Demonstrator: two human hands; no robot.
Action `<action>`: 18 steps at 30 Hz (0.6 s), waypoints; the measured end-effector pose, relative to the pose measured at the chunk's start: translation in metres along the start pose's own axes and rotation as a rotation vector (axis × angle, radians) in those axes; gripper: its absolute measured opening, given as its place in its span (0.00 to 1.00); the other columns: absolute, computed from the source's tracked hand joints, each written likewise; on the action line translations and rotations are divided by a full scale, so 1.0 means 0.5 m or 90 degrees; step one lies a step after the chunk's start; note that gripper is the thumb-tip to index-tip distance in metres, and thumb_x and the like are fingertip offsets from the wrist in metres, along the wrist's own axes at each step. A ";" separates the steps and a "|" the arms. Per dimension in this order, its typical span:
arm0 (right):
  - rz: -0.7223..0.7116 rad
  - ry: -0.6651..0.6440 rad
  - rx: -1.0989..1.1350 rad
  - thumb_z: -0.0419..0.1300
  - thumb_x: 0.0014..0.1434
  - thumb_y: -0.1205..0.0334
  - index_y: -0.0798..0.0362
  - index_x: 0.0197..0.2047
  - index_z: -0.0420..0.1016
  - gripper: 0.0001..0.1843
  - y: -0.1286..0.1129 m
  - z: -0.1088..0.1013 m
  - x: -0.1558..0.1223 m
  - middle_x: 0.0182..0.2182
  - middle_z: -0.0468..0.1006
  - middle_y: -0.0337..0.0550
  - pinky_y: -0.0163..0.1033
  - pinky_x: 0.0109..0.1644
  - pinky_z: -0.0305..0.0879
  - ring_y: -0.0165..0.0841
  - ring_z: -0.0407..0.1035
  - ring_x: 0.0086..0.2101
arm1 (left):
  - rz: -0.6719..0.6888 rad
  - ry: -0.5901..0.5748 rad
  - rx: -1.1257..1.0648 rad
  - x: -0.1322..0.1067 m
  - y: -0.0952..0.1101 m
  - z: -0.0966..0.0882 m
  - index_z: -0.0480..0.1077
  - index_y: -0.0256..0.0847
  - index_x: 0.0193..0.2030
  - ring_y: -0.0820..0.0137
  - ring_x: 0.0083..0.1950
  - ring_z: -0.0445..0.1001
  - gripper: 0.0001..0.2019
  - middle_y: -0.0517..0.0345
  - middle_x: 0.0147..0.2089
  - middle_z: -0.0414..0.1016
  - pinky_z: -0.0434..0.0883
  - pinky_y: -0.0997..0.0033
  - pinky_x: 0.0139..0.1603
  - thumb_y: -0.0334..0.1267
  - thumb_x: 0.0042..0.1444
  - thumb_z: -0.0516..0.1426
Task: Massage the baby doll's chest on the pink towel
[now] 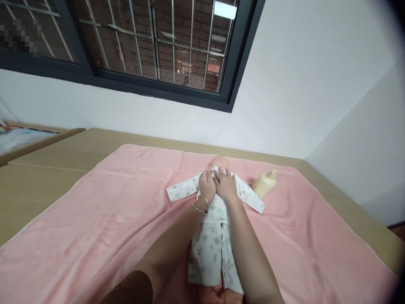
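A baby doll point(220, 162) lies on its back on a pink blanket point(136, 202). It wears a white patterned shirt point(217, 213) and matching trousers point(205, 253); both sleeves spread out sideways. My left hand point(207, 185), with a bangle point(202, 205) at the wrist, is closed with bent fingers at the upper front of the shirt. Right beside it, my right hand point(225, 184) rests on the chest, its fingers spread over the cloth. The two hands touch, and they hide the shirt's neckline and the doll's chin area. My forearms cover parts of the trousers.
A bottle point(265, 184) with pale yellow content lies on the blanket, right of the doll's sleeve. Beneath the blanket is a wooden tabletop point(41, 181). Behind it stand a white wall point(272, 105) and a dark-framed window point(158, 89) with metal bars.
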State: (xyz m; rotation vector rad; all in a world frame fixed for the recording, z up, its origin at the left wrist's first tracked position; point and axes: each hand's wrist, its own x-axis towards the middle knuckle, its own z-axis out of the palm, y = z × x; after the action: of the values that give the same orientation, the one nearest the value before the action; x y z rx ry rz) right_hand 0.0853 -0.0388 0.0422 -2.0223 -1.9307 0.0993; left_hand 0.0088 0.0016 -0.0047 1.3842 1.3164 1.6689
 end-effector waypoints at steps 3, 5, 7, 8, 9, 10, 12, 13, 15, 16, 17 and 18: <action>0.001 0.012 0.029 0.44 0.70 0.51 0.39 0.66 0.65 0.25 0.016 0.001 0.006 0.70 0.58 0.37 0.62 0.70 0.41 0.47 0.44 0.70 | 0.009 -0.008 0.013 -0.001 -0.002 0.002 0.72 0.43 0.36 0.64 0.46 0.76 0.19 0.50 0.41 0.79 0.70 0.62 0.51 0.45 0.67 0.42; 0.039 0.036 0.045 0.41 0.71 0.51 0.43 0.67 0.64 0.26 0.020 0.002 0.008 0.70 0.58 0.41 0.60 0.70 0.41 0.46 0.47 0.69 | 0.014 -0.007 0.015 -0.002 -0.002 0.002 0.72 0.43 0.36 0.63 0.46 0.76 0.19 0.50 0.41 0.79 0.70 0.61 0.52 0.45 0.67 0.43; 0.116 0.057 0.054 0.39 0.71 0.52 0.53 0.69 0.61 0.30 0.017 0.004 0.009 0.70 0.58 0.50 0.57 0.71 0.41 0.46 0.49 0.69 | 0.016 -0.004 0.009 -0.002 -0.002 0.002 0.72 0.43 0.36 0.63 0.47 0.76 0.19 0.50 0.41 0.79 0.70 0.60 0.53 0.45 0.67 0.42; 0.162 0.062 0.055 0.38 0.71 0.52 0.58 0.70 0.59 0.31 0.013 0.004 0.008 0.70 0.57 0.55 0.57 0.71 0.41 0.46 0.49 0.69 | 0.016 -0.004 0.004 -0.002 -0.002 0.002 0.72 0.43 0.36 0.63 0.47 0.76 0.20 0.50 0.41 0.80 0.70 0.60 0.53 0.45 0.67 0.42; 0.205 0.062 0.052 0.38 0.71 0.53 0.63 0.70 0.56 0.33 0.008 0.003 0.007 0.70 0.56 0.59 0.56 0.71 0.40 0.47 0.48 0.69 | 0.014 -0.004 -0.001 -0.002 -0.001 0.002 0.72 0.43 0.36 0.63 0.47 0.76 0.20 0.51 0.41 0.80 0.70 0.60 0.53 0.45 0.67 0.42; 0.239 0.056 0.045 0.38 0.70 0.53 0.66 0.71 0.54 0.34 0.001 0.003 0.005 0.70 0.54 0.61 0.56 0.71 0.40 0.48 0.47 0.69 | 0.011 -0.004 -0.006 -0.002 0.000 0.002 0.71 0.43 0.36 0.63 0.47 0.76 0.19 0.51 0.41 0.79 0.70 0.60 0.53 0.45 0.67 0.42; 0.270 0.035 0.020 0.40 0.70 0.52 0.69 0.72 0.50 0.36 -0.013 0.001 0.000 0.71 0.50 0.64 0.56 0.71 0.39 0.50 0.44 0.70 | -0.001 -0.001 -0.015 -0.001 0.004 0.000 0.71 0.43 0.36 0.63 0.47 0.76 0.19 0.51 0.41 0.79 0.70 0.60 0.53 0.45 0.67 0.43; 0.267 0.023 0.001 0.40 0.70 0.53 0.70 0.72 0.48 0.36 -0.019 0.000 -0.003 0.71 0.49 0.65 0.57 0.71 0.39 0.52 0.43 0.70 | -0.011 0.000 -0.021 -0.001 0.006 -0.001 0.71 0.43 0.36 0.63 0.48 0.77 0.18 0.52 0.41 0.79 0.70 0.60 0.53 0.45 0.67 0.43; 0.218 0.002 -0.035 0.41 0.70 0.55 0.67 0.73 0.48 0.35 -0.026 -0.004 -0.008 0.72 0.48 0.63 0.60 0.71 0.38 0.54 0.42 0.70 | -0.034 0.000 -0.043 -0.001 0.013 -0.004 0.71 0.44 0.37 0.64 0.48 0.77 0.18 0.52 0.41 0.79 0.70 0.61 0.53 0.45 0.67 0.43; 0.172 -0.011 -0.047 0.42 0.70 0.55 0.63 0.73 0.50 0.33 -0.027 -0.006 -0.009 0.72 0.49 0.60 0.62 0.70 0.37 0.55 0.42 0.70 | -0.045 -0.001 -0.056 -0.002 0.016 -0.005 0.71 0.44 0.37 0.64 0.47 0.77 0.18 0.53 0.41 0.80 0.70 0.62 0.53 0.44 0.67 0.43; 0.119 -0.025 -0.054 0.42 0.70 0.56 0.57 0.73 0.52 0.31 -0.025 -0.009 -0.009 0.72 0.49 0.56 0.64 0.70 0.37 0.55 0.42 0.70 | -0.055 -0.003 -0.067 -0.002 0.019 -0.007 0.71 0.44 0.38 0.65 0.47 0.77 0.17 0.53 0.41 0.80 0.71 0.63 0.53 0.44 0.67 0.43; 0.068 -0.037 -0.055 0.42 0.70 0.56 0.52 0.72 0.55 0.29 -0.022 -0.011 -0.008 0.72 0.50 0.52 0.66 0.69 0.36 0.55 0.42 0.70 | -0.063 -0.006 -0.075 -0.002 0.022 -0.008 0.71 0.44 0.38 0.65 0.47 0.77 0.17 0.53 0.42 0.80 0.71 0.63 0.53 0.44 0.67 0.43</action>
State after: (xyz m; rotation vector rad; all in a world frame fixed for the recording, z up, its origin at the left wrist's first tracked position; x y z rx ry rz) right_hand 0.0760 -0.0435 0.0498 -2.2020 -1.8912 0.1023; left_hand 0.0068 -0.0044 0.0053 1.2373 1.2397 1.6455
